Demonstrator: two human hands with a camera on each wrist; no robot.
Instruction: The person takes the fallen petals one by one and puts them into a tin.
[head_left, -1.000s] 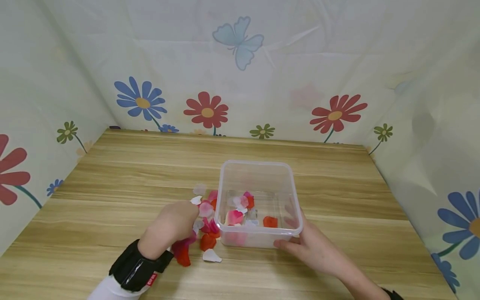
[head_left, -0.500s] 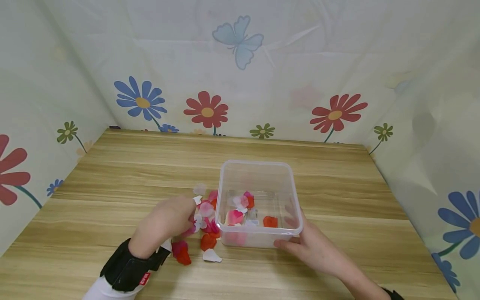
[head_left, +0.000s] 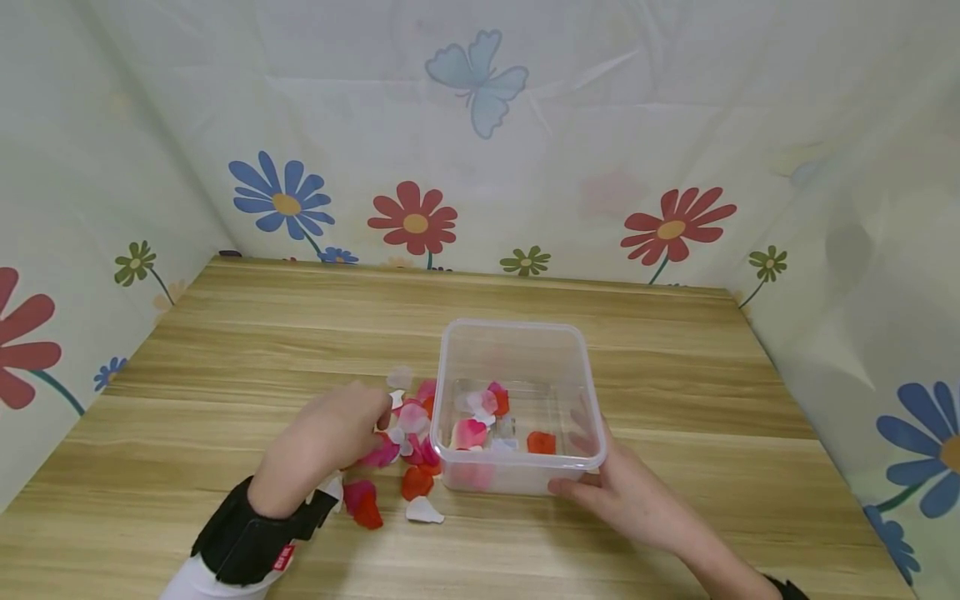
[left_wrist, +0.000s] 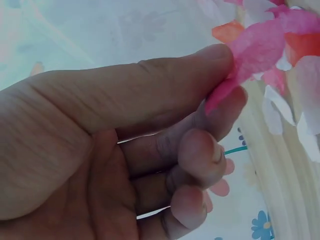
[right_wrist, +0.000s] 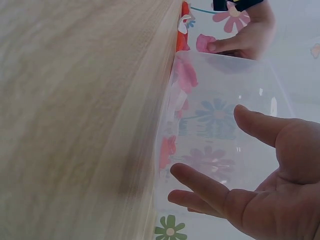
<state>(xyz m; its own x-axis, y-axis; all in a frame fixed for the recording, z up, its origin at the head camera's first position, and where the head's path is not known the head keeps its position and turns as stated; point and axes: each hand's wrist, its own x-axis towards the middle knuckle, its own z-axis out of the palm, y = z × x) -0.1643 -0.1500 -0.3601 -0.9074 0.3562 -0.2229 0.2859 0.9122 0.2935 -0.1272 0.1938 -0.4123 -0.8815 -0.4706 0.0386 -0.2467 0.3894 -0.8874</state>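
Observation:
My left hand pinches a pink petal between thumb and index finger, the other fingers loosely bent below. It is just left of a clear plastic container. Several loose petals lie between them, including a red petal and a white petal. Inside the container are several more, among them an orange-red petal and a pink-and-cream petal. My right hand rests at the container's near right corner. The right wrist view shows its fingers spread and extended along the wall.
A wood-grain table carries everything. A white curtain printed with flowers and a butterfly stands along the back and both sides. One pale petal lies at the far end of the loose group.
My left hand has drawn back a little to the left, away from the loose petals, with a pink petal now showing at its fingertips. The right hand and container stay put.

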